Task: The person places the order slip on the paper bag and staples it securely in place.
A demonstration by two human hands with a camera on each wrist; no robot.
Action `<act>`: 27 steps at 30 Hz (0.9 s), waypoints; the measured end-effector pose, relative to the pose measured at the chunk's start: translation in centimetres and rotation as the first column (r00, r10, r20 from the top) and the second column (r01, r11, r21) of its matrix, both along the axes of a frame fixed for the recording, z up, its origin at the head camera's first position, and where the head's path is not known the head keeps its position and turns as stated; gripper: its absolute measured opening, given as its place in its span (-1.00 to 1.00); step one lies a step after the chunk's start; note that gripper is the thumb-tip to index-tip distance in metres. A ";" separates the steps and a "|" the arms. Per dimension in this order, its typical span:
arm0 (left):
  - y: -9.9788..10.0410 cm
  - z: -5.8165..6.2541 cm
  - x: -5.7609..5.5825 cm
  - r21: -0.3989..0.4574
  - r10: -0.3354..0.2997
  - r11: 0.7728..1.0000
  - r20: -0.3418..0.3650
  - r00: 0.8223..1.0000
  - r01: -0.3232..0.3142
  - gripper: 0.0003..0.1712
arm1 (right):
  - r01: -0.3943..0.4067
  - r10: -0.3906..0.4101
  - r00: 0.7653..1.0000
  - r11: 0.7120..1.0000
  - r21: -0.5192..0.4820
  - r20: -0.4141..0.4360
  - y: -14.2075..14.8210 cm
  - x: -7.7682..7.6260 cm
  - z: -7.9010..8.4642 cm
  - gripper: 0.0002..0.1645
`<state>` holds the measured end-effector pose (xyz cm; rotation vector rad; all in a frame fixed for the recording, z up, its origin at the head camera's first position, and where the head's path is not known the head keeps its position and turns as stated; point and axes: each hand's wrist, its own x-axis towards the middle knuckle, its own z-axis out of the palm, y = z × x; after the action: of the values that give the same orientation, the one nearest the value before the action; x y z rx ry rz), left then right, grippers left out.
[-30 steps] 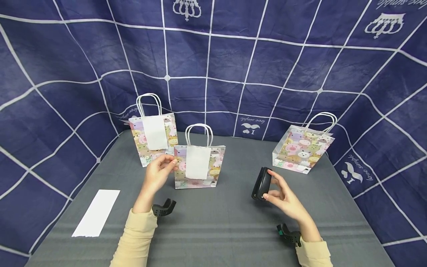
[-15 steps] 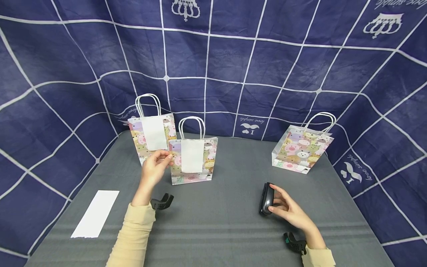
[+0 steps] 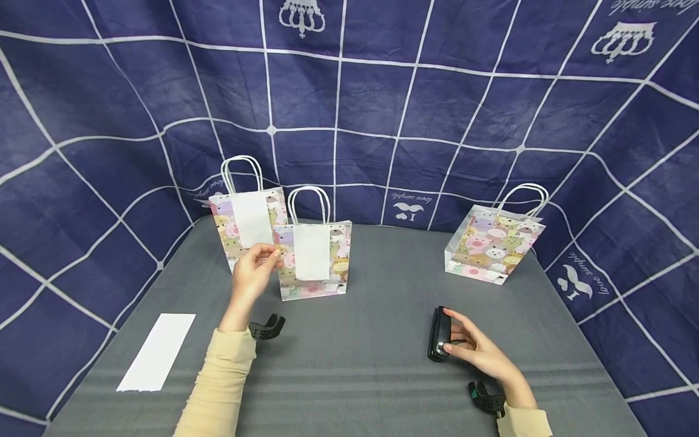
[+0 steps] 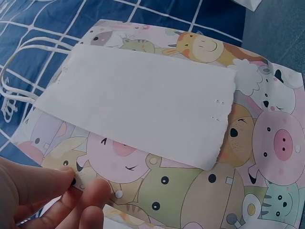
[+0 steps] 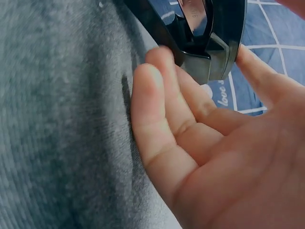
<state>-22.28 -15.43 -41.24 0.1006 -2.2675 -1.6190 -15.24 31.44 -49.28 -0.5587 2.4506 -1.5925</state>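
My left hand (image 3: 252, 273) pinches the left side edge of a paper gift bag (image 3: 340, 261) printed with cartoon animals. A white paper strip (image 3: 312, 252) lies against that bag's front; in the left wrist view, small paired marks show near the ends of the strip (image 4: 138, 100). The bag stands upright with its white handles up. Toward the right, my right hand (image 3: 486, 352) holds a black stapler (image 3: 439, 334) between thumb and fingers, at or just above the table. Seen from the right wrist, the stapler (image 5: 195, 38) is partly cut off by the frame's top.
Behind the held bag stands a similar bag (image 3: 224, 227) with white paper on its front. At the back right, another printed bag (image 3: 494, 243) leans, with no white paper on its visible front. A white paper strip (image 3: 157, 352) lies on the grey table (image 3: 371, 376) at left.
The held bag has moved back and slightly left along with my left hand. My right hand has lowered the stapler toward the front right.
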 end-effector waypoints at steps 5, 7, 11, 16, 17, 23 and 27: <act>0.0 -0.2 -0.2 0.017 0.006 1.000 -0.004 1.000 -0.006 -0.76 | 0.000 0.001 1.000 1.000 -0.022 0.010 0.1 0.0 -0.1 -0.17; 0.0 -0.2 -0.2 0.026 0.004 1.000 -0.009 1.000 -0.003 -0.76 | 0.003 -0.002 1.000 1.000 -0.018 0.014 0.1 0.0 -0.2 -0.18; 0.0 -0.2 -0.1 0.010 0.004 1.000 -0.009 1.000 -0.004 -0.76 | 0.005 -0.005 1.000 1.000 -0.026 0.003 0.2 0.0 -0.3 -0.22; -0.1 -0.4 0.0 -0.049 0.023 0.999 -0.018 1.000 -0.023 -0.75 | -0.039 0.035 0.998 0.996 -0.086 -0.050 0.1 0.0 -0.3 -0.28; -0.1 -0.5 0.0 -0.059 0.029 0.998 -0.018 0.999 -0.030 -0.74 | -0.048 0.043 0.997 0.994 -0.093 -0.058 0.1 0.0 -0.3 -0.28; -0.3 -0.6 0.3 -0.056 0.055 0.997 -0.006 0.998 -0.055 -0.69 | -0.043 0.039 0.998 0.995 -0.087 -0.054 0.0 0.0 -0.2 -0.30; -0.5 -0.4 0.7 -0.044 0.052 0.998 -0.005 0.999 -0.052 -0.64 | 0.016 -0.017 0.999 0.999 -0.045 -0.033 -0.1 0.0 0.0 -0.35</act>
<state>-21.60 -15.90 -41.65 0.1436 -2.2772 -1.5411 -15.22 31.38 -49.27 -0.5776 2.4550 -1.6617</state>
